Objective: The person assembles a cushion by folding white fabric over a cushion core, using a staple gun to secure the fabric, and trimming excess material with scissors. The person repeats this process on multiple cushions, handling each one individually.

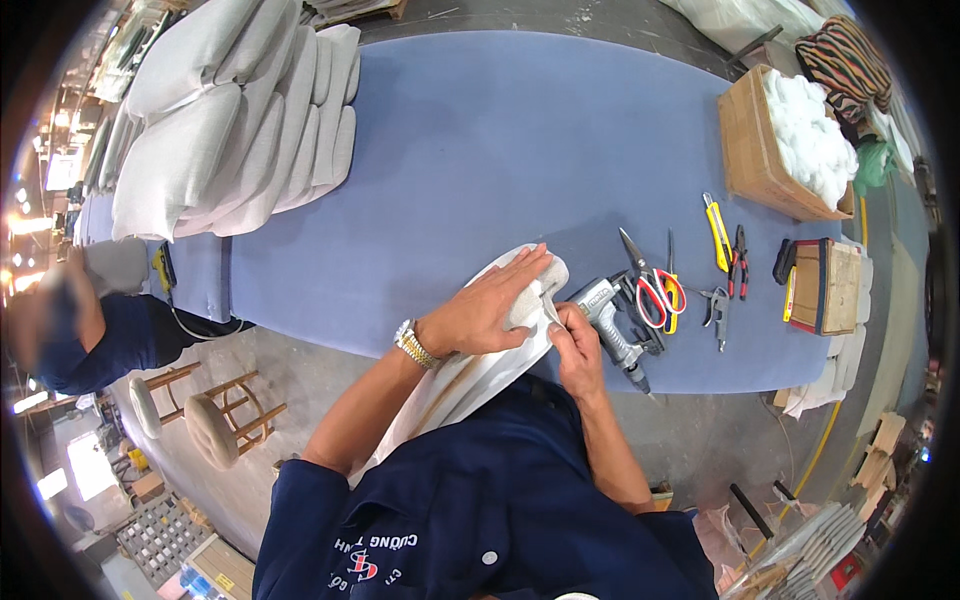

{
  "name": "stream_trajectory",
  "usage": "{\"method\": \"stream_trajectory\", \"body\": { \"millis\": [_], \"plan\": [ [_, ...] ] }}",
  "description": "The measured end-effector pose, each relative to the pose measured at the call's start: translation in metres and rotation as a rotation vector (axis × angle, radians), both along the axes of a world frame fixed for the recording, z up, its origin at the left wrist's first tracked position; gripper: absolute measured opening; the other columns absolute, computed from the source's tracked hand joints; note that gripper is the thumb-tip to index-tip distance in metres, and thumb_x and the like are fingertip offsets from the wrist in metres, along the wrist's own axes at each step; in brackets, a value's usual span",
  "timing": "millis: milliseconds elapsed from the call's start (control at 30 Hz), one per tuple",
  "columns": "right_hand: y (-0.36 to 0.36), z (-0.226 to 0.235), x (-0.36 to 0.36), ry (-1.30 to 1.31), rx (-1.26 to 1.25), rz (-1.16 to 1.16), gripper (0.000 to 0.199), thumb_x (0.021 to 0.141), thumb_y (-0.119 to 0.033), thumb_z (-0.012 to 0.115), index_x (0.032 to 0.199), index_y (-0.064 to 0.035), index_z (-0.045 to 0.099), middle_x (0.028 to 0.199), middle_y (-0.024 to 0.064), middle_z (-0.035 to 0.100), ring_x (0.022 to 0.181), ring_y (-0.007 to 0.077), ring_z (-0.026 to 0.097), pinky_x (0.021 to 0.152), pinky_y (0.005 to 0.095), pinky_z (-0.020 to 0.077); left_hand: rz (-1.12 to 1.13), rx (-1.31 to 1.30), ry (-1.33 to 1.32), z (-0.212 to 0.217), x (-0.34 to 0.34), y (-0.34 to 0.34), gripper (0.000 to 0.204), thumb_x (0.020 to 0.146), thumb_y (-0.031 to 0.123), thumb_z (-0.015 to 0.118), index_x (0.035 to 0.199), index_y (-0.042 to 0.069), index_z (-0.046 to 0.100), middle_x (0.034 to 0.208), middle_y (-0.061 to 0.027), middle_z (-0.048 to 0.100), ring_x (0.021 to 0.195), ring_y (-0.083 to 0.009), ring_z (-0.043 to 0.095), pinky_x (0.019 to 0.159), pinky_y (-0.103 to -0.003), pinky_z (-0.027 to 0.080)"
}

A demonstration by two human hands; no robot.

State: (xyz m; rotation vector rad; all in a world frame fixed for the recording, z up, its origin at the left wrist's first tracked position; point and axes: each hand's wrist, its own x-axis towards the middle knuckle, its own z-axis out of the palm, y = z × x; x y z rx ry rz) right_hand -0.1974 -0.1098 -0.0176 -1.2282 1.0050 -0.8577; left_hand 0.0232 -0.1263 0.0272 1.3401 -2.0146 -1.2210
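Note:
A light grey upholstered cushion is tilted between the table edge and my body, with a pale underside facing up. My left hand, with a watch on the wrist, lies flat over its upper part, fingers stretched out together. At the cushion's right edge, my right hand pinches the fabric between thumb and fingers. Just right of that hand lies a grey power tool. Beyond it are scissors with red and white handles and a yellow-handled screwdriver.
Grey cushions are stacked high at the left of the blue table. Farther right lie a yellow utility knife, pliers and a small grey tool. A carton holds white stuffing. A co-worker stands left, near stools.

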Motion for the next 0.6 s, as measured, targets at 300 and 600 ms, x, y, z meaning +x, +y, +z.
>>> {"method": "stream_trajectory", "body": {
  "millis": [300, 600],
  "plan": [
    [-0.024, -0.009, -0.021, -0.106, 0.226, 0.025, 0.056, 0.104, -0.033, 0.065, 0.146, -0.0021, 0.044, 0.134, 0.0093, 0.055, 0.116, 0.0178, 0.06, 0.099, 0.0345, 0.0505, 0.205, -0.079, -0.168, 0.02, -0.024, 0.036, 0.077, 0.085, 0.012, 0.075, 0.155, 0.004, 0.045, 0.16, -0.0156, 0.048, 0.149, -0.0328, 0.044, 0.119, -0.045, 0.041],
    [-0.077, -0.016, 0.001, -0.201, 1.064, 0.063, 0.079, 0.105, -0.068, 0.04, 0.152, -0.0051, 0.048, 0.145, 0.0116, 0.06, 0.126, 0.0236, 0.062, 0.098, 0.0408, 0.0539, 0.212, 0.025, -0.172, 0.024, -0.029, 0.036, 0.081, 0.082, 0.009, 0.078, 0.155, 0.009, 0.045, 0.164, -0.0114, 0.043, 0.153, -0.03, 0.039, 0.122, -0.05, 0.037]
  ]
}}
